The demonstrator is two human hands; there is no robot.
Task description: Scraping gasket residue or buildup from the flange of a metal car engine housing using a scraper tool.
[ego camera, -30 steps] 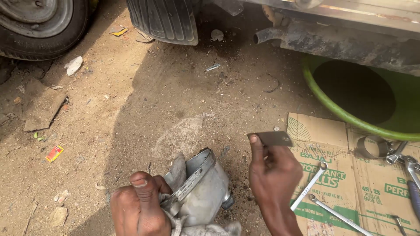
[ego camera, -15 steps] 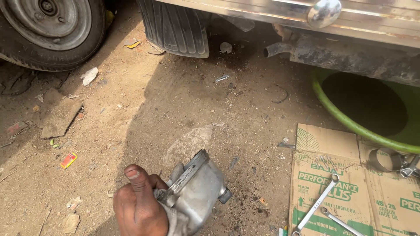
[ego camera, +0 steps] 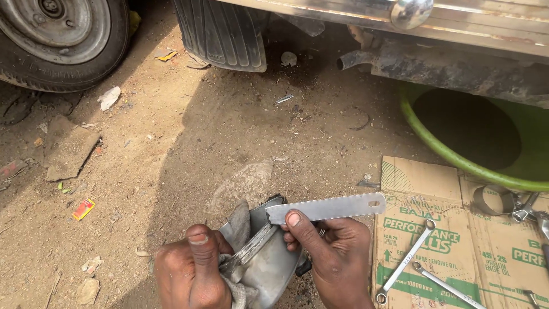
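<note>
My left hand (ego camera: pixel 191 272) grips a grey metal engine part (ego camera: pixel 269 260) wrapped partly in a dirty rag (ego camera: pixel 237 226), low in the head view. My right hand (ego camera: pixel 337 260) holds a flat toothed metal blade (ego camera: pixel 326 207) pinched under the thumb. The blade lies level, with its left end resting against the top edge of the metal part. Its right end has a small hole and points toward the cardboard.
A flattened cardboard sheet (ego camera: pixel 497 240) lies at right with two spanners (ego camera: pixel 409 257) (ego camera: pixel 446 283), a metal clamp ring (ego camera: pixel 494 197) and other tools. A green tub (ego camera: pixel 457 163) sits under a vehicle's bumper (ego camera: pixel 457 28). Two tyres (ego camera: pixel 57 40) (ego camera: pixel 220 34) stand at top. Stones and litter dot the dirt.
My right hand left the view, then came back holding the blade flat against the metal part. The view shifted down and left. My left hand kept its grip.
</note>
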